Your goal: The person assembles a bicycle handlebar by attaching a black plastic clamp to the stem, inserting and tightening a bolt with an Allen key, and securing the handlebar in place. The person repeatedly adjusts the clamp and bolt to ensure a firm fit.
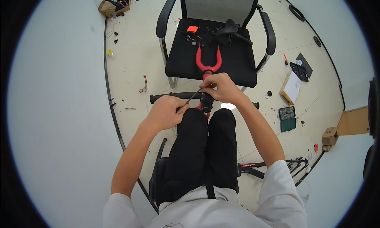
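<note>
A thin dark metal rod [193,96] slants between my two hands; its exact kind cannot be made out. My left hand [165,112] is closed round its lower end, over the left side of a black handlebar [158,97]. My right hand [222,87] pinches the upper end, just above the black stem [206,103] at the handlebar's middle. Beyond the stem a red two-pronged bicycle fork [201,63] lies with its prongs on the chair seat. My fingers hide part of the handlebar and stem. My knees are close below them.
A black office chair [180,67] stands ahead, bearing a bicycle saddle [227,32], an orange item [192,29] and several small parts. On the floor at the right are a green case [288,125], a black toolbox [299,71] and a dark frame [253,170]. Cardboard boxes [329,136] stand farther right.
</note>
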Available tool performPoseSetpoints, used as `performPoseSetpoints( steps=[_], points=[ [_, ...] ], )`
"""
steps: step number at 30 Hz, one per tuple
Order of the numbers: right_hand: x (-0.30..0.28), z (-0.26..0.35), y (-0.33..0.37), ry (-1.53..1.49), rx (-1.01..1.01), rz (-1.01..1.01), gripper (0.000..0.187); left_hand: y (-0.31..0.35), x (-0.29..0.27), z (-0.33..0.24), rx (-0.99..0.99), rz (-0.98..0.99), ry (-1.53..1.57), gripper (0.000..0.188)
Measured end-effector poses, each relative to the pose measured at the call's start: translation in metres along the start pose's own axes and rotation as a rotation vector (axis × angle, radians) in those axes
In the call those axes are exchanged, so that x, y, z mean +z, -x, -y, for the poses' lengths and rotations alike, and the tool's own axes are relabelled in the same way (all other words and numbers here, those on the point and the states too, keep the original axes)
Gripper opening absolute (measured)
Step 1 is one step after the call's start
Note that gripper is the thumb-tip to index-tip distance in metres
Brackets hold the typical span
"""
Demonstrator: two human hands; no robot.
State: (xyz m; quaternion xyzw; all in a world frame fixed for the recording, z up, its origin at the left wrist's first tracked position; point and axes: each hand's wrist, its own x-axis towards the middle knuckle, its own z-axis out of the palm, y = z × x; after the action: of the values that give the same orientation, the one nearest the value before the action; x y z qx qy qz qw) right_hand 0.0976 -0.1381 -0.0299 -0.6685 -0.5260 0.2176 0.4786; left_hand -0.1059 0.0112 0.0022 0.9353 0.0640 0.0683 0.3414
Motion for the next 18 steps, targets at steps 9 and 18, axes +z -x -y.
performPoseSetpoints(
  steps=[9,18],
  points=[
    [0.013,0.001,0.006,0.069,-0.006,-0.107,0.01,-0.016,-0.024,0.016,0.126,0.147,-0.259,0.012],
    [0.002,0.009,0.007,0.084,0.08,-0.045,0.009,-0.018,-0.026,0.008,0.131,0.106,-0.346,0.012]
  ],
)
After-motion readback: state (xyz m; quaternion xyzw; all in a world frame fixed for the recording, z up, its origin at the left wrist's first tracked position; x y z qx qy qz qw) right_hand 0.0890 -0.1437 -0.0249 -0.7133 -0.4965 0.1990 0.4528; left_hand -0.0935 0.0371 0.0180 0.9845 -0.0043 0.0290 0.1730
